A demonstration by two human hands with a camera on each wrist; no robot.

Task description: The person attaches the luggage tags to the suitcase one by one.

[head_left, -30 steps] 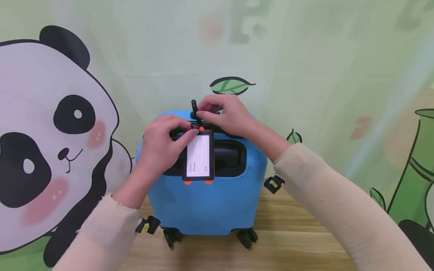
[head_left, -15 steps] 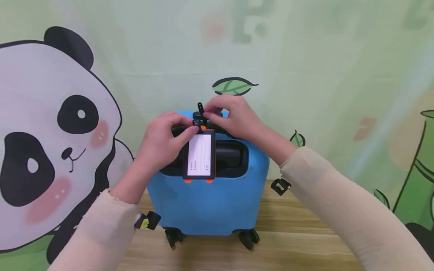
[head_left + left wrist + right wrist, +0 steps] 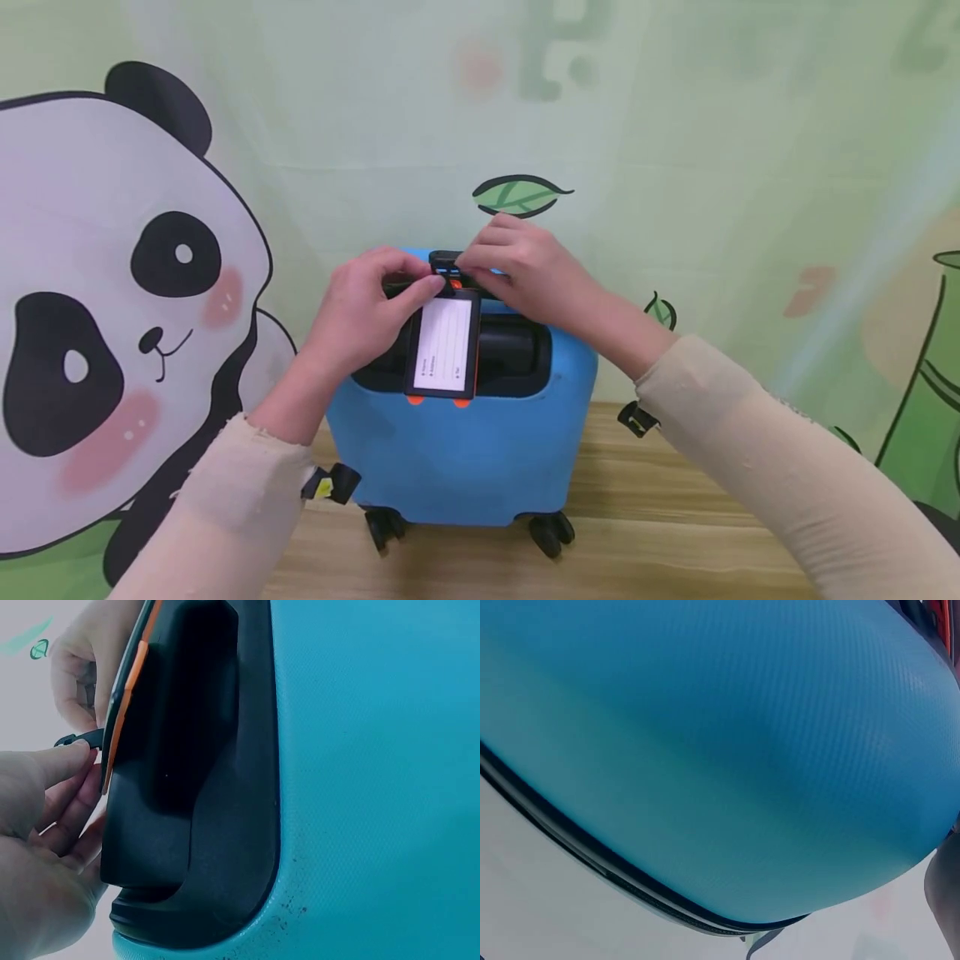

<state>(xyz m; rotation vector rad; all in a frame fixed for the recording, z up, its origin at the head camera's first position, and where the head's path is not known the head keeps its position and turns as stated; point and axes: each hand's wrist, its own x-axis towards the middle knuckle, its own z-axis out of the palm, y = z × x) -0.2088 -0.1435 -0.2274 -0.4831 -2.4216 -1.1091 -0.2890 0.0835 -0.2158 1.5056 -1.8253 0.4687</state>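
Observation:
A luggage tag (image 3: 444, 346) with a white card, black frame and orange edges hangs over the dark recess at the top of a blue suitcase (image 3: 457, 458). My left hand (image 3: 367, 308) pinches the black strap (image 3: 90, 739) at the tag's upper end between thumb and fingers. Opposite it, my right hand (image 3: 525, 267) pinches the strap beside the suitcase's top handle (image 3: 444, 256), fingertips close to those of the left. Its fingers hide the strap's free end. In the left wrist view the tag (image 3: 127, 694) shows edge-on.
The suitcase stands on wheels (image 3: 551, 533) on a wood-patterned floor (image 3: 637, 517). Close behind it hangs a pale green backdrop (image 3: 675, 125) printed with a panda (image 3: 150, 292) and leaves. The right wrist view is mostly filled by the suitcase's blue shell (image 3: 720, 772).
The strap's free end, which stuck up above the handle, is now down behind my right fingers. The right hand has turned and lowered slightly; the left keeps its pinch beside the tag.

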